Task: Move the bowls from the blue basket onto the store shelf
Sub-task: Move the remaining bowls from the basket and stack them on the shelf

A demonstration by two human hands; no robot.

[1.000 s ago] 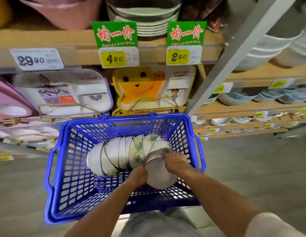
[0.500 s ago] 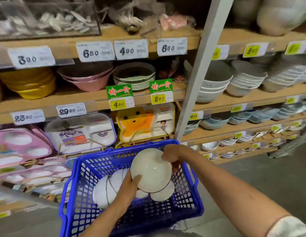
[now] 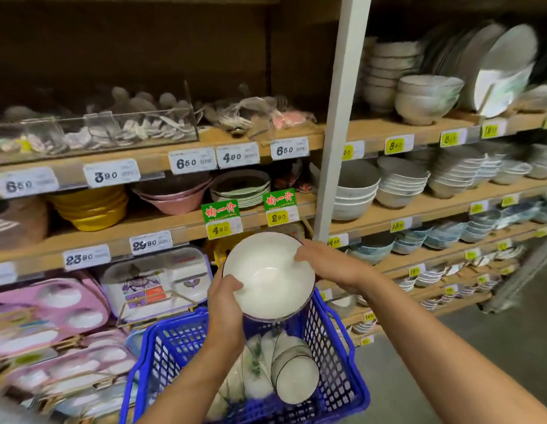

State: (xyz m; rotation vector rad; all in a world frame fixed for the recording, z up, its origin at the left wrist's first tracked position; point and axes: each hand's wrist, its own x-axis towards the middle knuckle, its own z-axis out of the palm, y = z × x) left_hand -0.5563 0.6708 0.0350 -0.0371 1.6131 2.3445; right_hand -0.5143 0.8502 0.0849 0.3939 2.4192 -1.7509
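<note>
A small stack of white bowls [image 3: 267, 276] with dark rims is held up above the blue basket [image 3: 342, 374], its open side facing me. My left hand [image 3: 225, 298] grips the stack's lower left rim. My right hand [image 3: 330, 266] holds its upper right rim. Several more white bowls [image 3: 292, 373], some with a green leaf print, lie on their sides in the basket below. The wooden store shelf [image 3: 397, 130] with stacked bowls rises to the right, beyond a white upright post [image 3: 342, 117].
Left shelves carry yellow bowls [image 3: 91, 206], pink bowls [image 3: 174, 195], green-rimmed plates [image 3: 241, 186], a clear bin of spoons [image 3: 113, 130] and pink children's trays [image 3: 49, 304]. Price tags line every shelf edge. Grey floor [image 3: 495, 347] lies to the right of the basket.
Both hands lifted a stack of bowls out of the basket and raised it toward the shelves. My view tilted upward, showing higher shelves.
</note>
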